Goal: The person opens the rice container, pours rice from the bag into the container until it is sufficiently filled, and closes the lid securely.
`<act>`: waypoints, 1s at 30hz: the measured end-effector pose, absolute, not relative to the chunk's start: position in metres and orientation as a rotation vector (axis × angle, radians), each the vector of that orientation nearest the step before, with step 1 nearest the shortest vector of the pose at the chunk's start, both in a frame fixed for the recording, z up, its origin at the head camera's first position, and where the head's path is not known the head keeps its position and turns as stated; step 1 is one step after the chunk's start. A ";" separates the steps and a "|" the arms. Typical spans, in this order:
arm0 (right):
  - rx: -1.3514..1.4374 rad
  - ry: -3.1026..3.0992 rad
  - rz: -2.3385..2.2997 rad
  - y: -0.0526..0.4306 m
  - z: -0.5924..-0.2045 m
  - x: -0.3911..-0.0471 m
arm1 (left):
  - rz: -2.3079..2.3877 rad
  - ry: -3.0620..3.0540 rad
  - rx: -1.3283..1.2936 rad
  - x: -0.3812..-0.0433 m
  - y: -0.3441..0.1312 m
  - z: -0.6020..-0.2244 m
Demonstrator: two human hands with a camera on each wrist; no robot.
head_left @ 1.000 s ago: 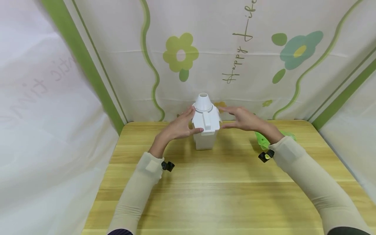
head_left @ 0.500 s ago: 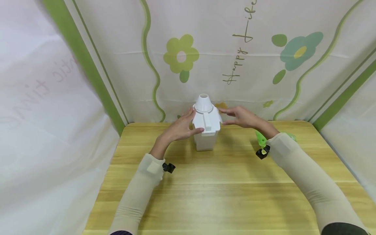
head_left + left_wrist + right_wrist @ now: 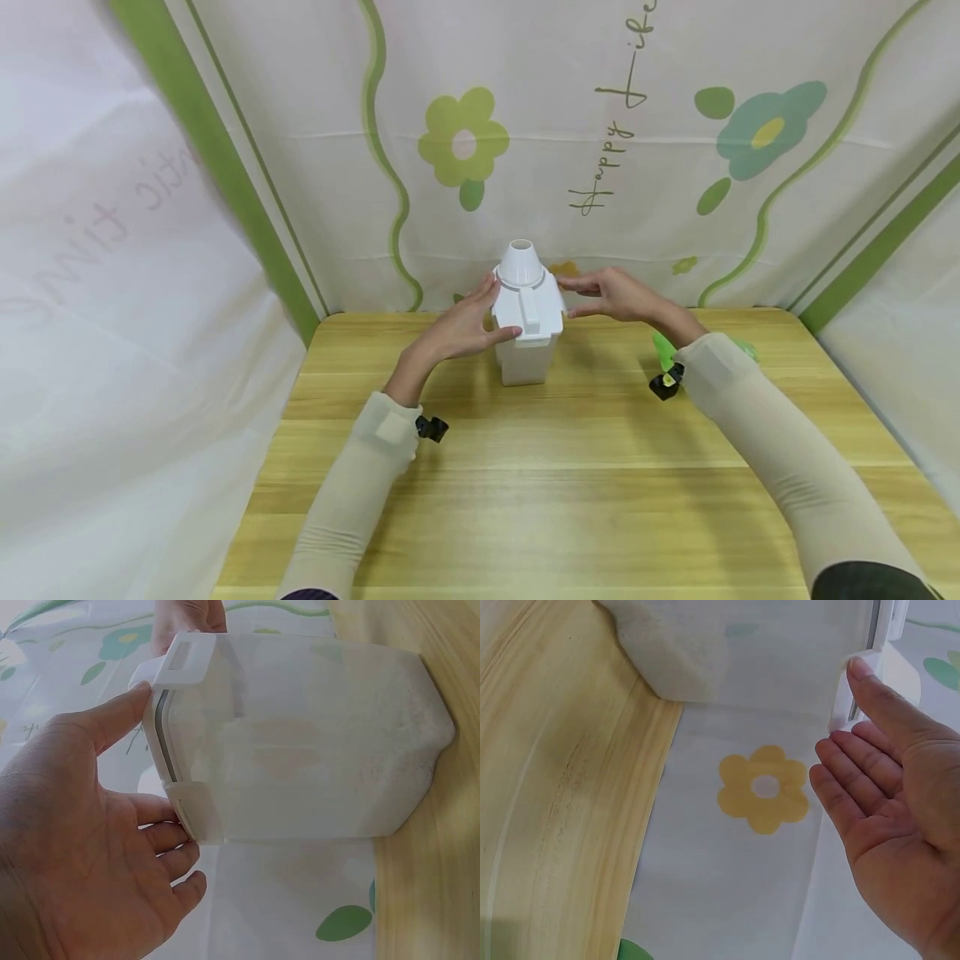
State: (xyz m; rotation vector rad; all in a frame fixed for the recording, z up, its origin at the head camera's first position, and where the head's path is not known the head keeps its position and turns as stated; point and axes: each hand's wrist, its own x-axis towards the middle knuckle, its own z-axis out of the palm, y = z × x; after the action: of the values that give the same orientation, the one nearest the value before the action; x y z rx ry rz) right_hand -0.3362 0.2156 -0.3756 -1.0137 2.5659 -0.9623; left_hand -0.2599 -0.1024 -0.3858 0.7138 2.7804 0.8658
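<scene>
A translucent storage container (image 3: 523,364) stands upright near the table's back edge. Its white lid (image 3: 534,307) carries a cone-shaped spout cap (image 3: 520,265) and side latches. Something pale and grainy seems to fill its bottom in the left wrist view. My left hand (image 3: 461,327) grips the lid's left side, thumb on the front edge and fingers along the left latch (image 3: 196,812). On the other side, my right hand (image 3: 618,295) has its thumb on the right latch (image 3: 845,691) and its fingertips against that latch's edge.
A crumpled green mesh item (image 3: 663,350) lies at the right, partly hidden behind my right wrist. Behind the wooden table (image 3: 525,500) hangs a white flower-print curtain (image 3: 315,183), with more curtain on both sides.
My right hand has moved slightly left, its fingertips closer against the lid's right latch. The left hand and the container have stayed nearly still.
</scene>
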 end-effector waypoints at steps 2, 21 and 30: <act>-1.005 2.557 -0.967 0.216 -0.377 -0.338 | 0.872 2.780 0.714 -0.260 -0.102 -0.386; -0.942 2.450 -1.208 0.215 -0.398 -0.349 | 0.923 2.769 0.713 -0.261 -0.104 -0.389; -0.859 2.449 -1.285 0.215 -0.411 -0.351 | 0.943 2.781 0.738 -0.262 -0.104 -0.393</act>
State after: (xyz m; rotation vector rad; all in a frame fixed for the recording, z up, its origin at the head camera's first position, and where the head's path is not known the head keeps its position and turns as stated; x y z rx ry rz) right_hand -0.3511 0.2151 -0.4109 -0.8590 2.4493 -1.2848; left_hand -0.2618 -0.1044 -0.3929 0.7383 2.7811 0.9427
